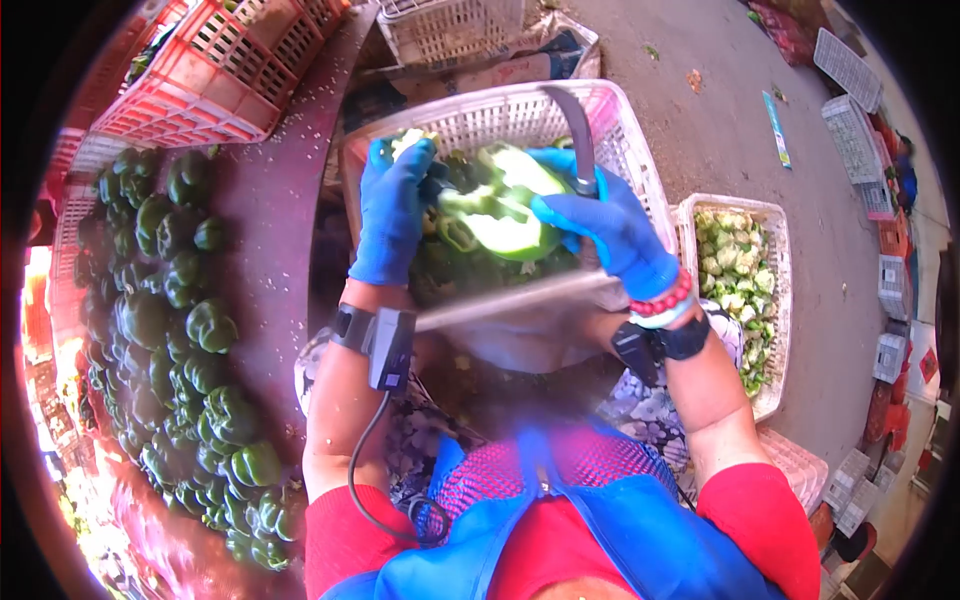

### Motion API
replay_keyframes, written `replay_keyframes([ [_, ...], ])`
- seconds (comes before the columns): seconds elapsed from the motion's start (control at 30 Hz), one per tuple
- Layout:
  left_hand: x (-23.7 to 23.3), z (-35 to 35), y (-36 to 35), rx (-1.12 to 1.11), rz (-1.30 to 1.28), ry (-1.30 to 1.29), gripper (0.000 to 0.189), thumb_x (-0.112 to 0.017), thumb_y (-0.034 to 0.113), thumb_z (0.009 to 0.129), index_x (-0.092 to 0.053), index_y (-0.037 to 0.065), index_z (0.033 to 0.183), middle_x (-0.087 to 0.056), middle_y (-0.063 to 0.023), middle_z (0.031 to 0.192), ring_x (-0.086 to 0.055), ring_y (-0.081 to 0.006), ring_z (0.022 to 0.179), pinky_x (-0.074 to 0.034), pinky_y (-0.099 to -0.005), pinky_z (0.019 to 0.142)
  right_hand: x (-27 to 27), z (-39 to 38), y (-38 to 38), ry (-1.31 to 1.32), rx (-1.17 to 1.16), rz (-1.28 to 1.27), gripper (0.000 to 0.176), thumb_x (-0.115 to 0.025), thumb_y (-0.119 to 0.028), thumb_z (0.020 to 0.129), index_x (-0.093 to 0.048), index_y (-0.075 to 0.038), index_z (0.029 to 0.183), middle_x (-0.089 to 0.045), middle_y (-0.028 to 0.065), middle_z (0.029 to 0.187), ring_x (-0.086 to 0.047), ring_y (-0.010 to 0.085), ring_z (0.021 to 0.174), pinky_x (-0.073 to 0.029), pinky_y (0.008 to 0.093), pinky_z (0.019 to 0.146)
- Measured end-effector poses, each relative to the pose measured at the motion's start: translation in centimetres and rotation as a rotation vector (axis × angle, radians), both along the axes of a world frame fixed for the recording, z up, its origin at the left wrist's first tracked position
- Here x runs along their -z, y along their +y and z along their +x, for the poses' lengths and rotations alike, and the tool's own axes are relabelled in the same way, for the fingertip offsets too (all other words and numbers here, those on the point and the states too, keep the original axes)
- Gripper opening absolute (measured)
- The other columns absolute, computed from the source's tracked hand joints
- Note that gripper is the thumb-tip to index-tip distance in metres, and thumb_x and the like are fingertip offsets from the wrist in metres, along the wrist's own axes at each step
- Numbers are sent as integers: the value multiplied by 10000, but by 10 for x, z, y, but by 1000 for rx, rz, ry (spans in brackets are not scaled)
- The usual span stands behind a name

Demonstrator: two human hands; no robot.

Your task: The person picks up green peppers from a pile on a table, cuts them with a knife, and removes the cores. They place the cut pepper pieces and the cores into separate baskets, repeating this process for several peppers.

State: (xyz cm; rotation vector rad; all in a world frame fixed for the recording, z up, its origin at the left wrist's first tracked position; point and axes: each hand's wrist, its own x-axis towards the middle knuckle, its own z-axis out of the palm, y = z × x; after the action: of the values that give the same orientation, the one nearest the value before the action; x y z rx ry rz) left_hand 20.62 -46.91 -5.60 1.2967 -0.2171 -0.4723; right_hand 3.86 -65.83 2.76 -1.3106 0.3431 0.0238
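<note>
My right hand [610,225], in a blue glove, is closed around a knife with a dark curved blade [573,125] that points up and away from me. Its thumb and fingers also grip a green bell pepper [520,215], cut open with the pale inside showing. My left hand [392,215], gloved in blue too, has its fingers closed on a pale pepper core [412,142], left of the pepper and apart from it. Both hands are above a white plastic basket [625,120] with green peppers inside, partly hidden by my hands.
Many whole green peppers [165,320] lie on the dark table [275,220] to my left, below a red crate [215,75]. At right stands a white basket [780,300] of pale cores [735,265]. Another crate [450,35] is beyond; several more line the far right.
</note>
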Motion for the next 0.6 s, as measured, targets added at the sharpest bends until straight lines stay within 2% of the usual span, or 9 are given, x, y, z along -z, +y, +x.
replay_keyframes([
  [0.03, -11, 3, 6, 111, -157, 283, 224, -608, 243, 951, -615, 52, 1067, -695, -174, 874, -660, -294, 572, -540, -442, 468, 3, 0, -8, 30, -42, -261, 570, -781, -244, 812, -608, -23, 1309, -717, 49, 1034, -654, 128, 883, -522, 287, 795],
  [0.1, -13, 3, 15, 346, -444, 471, 317, -536, 311, 988, -631, 42, 1126, -681, -163, 866, -635, -273, 585, -525, -392, 510, 13, -5, -21, 119, -90, -702, 531, -790, -303, 819, -639, -46, 1258, -723, 61, 946, -660, 151, 821, -528, 316, 765],
  [0.17, -12, 3, 22, 467, -571, 584, 455, -419, 395, 1020, -642, 26, 1165, -681, -172, 848, -602, -292, 533, -501, -377, 480, 30, -6, -26, 106, -49, -802, 468, -775, -322, 838, -659, -46, 1198, -702, 50, 865, -639, 147, 738, -513, 314, 686],
  [0.2, -28, -4, 27, 420, -455, 544, 387, -497, 360, 1006, -644, 36, 1158, -686, -153, 848, -594, -263, 504, -496, -360, 462, 36, -1, -23, 79, -50, -839, 441, -767, -331, 847, -669, -46, 1168, -692, 44, 824, -628, 145, 696, -505, 313, 646],
  [0.27, -66, -37, 51, 193, -85, 67, 335, -570, 311, 987, -619, 53, 1195, -667, -113, 809, -581, -215, 482, -487, -310, 461, 19, 9, -14, 280, -58, -428, 337, -712, -346, 901, -671, -63, 1080, -632, 20, 729, -570, 108, 598, -453, 280, 547],
  [0.33, -105, -54, 97, 151, -60, 241, 335, -626, 262, 965, -580, 71, 1236, -641, -73, 783, -583, -163, 507, -469, -266, 458, 26, 13, -13, 222, 41, -205, 269, -670, -338, 935, -654, -84, 1024, -595, 0, 698, -538, 69, 565, -429, 237, 516],
  [0.5, -147, -151, 283, 47, 838, 90, 330, -714, 309, 862, -562, 96, 1062, -585, 5, 815, -551, -53, 627, -444, -271, 475, 38, 22, -27, 192, 61, 37, 173, -645, -251, 939, -646, -87, 994, -632, -13, 822, -584, 78, 665, -515, 242, 591],
  [0.57, -128, -219, 363, 303, 1530, -83, 425, -749, 417, 811, -611, 57, 989, -656, -82, 802, -640, -186, 658, -512, -353, 584, 45, 21, -27, 186, 75, 101, 205, -641, -240, 940, -654, -61, 1039, -659, 21, 887, -598, 88, 688, -526, 251, 598],
  [0.6, -141, -238, 366, 444, 1557, 190, 545, -721, 554, 787, -621, 28, 889, -642, -204, 771, -637, -372, 721, -506, -446, 722, 44, 20, -23, 164, 87, 147, 208, -636, -227, 942, -657, -55, 1056, -668, 34, 908, -606, 95, 698, -535, 258, 601],
])
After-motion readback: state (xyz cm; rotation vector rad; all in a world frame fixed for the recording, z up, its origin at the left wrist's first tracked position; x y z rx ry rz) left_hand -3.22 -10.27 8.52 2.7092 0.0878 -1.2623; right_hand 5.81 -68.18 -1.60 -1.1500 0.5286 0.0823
